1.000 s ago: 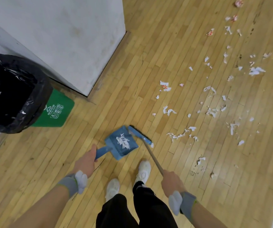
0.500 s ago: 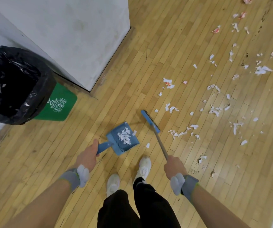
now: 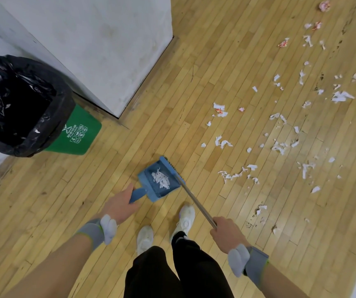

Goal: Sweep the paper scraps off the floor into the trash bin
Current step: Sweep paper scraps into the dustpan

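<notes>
The left hand (image 3: 120, 204) has its fingers curled round the short blue handle of the dustpan (image 3: 146, 177), thumb lying along the top. The pan sits low just ahead of those fingers, a small heap of white scraps (image 3: 161, 180) in its middle; from here I can't tell whether it rests on the boards or hangs a touch above them. The right hand (image 3: 226, 233) is clenched in a fist round the thin shaft of the broom (image 3: 196, 201), which slants forward and to the left from that grip until its blue brush head (image 3: 168, 164) lies along the pan's far open edge. Between and just behind the two hands stand a pair of white shoes (image 3: 186, 216). Ahead and to the right of the right hand, loose paper scraps (image 3: 279, 147) lie scattered across the wooden floor (image 3: 172, 104), a few marked red. Well off to the front and left of the left hand stands the green trash bin (image 3: 74, 134), lined with a black bag (image 3: 50, 108), beside the corner of a white wall (image 3: 97, 50).
</notes>
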### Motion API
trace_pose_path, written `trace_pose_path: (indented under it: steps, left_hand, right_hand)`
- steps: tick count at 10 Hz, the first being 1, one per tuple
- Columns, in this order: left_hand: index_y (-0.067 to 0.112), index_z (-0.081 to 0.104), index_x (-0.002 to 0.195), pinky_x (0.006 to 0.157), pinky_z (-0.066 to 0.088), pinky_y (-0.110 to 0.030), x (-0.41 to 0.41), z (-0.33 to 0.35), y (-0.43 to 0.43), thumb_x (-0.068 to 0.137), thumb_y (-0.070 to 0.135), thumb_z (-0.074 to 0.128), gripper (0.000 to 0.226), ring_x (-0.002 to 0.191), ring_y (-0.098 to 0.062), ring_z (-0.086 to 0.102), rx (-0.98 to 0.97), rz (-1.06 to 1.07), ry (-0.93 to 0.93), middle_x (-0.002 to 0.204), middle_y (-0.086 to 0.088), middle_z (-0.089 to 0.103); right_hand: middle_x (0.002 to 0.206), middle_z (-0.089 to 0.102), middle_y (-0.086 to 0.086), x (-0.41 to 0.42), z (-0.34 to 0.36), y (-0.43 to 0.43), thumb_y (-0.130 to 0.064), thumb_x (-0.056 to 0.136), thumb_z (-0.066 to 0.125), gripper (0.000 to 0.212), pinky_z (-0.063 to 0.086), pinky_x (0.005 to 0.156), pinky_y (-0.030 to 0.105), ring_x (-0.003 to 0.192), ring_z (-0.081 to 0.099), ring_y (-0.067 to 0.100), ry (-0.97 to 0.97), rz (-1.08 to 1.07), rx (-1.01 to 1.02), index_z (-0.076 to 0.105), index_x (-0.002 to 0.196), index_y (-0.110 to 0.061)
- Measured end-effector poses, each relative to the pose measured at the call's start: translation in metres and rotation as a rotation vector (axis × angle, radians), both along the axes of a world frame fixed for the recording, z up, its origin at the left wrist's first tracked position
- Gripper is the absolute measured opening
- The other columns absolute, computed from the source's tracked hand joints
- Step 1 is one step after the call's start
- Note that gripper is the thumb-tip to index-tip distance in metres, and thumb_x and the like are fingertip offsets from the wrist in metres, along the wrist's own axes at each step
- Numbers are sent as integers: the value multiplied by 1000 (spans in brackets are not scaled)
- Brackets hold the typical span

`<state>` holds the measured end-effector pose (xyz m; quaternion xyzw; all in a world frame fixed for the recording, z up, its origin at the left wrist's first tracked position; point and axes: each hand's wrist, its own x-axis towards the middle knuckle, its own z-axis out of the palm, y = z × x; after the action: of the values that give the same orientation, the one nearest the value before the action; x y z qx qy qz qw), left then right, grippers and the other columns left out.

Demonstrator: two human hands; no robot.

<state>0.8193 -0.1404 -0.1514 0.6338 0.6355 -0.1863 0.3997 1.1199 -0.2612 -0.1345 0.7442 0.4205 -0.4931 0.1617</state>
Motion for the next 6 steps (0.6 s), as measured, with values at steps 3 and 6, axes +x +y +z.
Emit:
trace_pose_path:
  steps: [3, 6]
  left_hand:
    - [10, 52, 106, 64, 56, -37, -21, -35, 18, 99, 39, 44, 31, 79, -33, 61, -432, 637, -85, 99, -18, 59]
    - [7, 51, 72, 40, 41, -19, -2, -53, -49, 101, 14, 40, 32, 52, -20, 48, -610, 822, -121, 64, -8, 51]
  right_hand:
    - [88, 60, 9, 23, -5, -12, -21, 96, 45, 21, 50, 56, 30, 64, 54, 23, 15, -207, -4, 57, 100, -4]
    - [76, 54, 10, 31, -4, -35, -30, 98, 50, 28, 42, 44, 24, 50, 47, 20, 59, -504, -68, 51, 92, -2]
